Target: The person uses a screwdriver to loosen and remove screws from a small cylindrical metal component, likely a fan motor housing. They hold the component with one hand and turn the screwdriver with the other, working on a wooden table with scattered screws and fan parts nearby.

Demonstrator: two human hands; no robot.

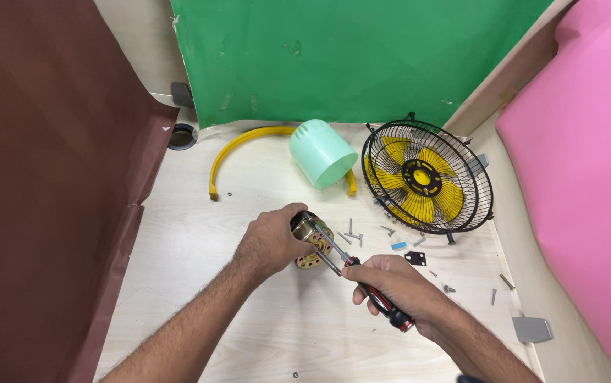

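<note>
My left hand [271,241] grips a small brass-coloured fan motor [310,241] with a steel shaft, held just above the pale wooden table [199,234]. My right hand [394,284] holds a red-and-black handled screwdriver [380,298]; its metal shank runs up-left and its tip meets the top of the motor. Loose screws [351,234] lie scattered just right of the motor.
A black wire fan guard with yellow blades [426,181] stands at the right. A mint-green plastic motor housing [322,152] lies on a yellow curved stand [238,145]. A small black bracket [415,257], more screws [493,294] and a grey plate [531,328] lie at the right.
</note>
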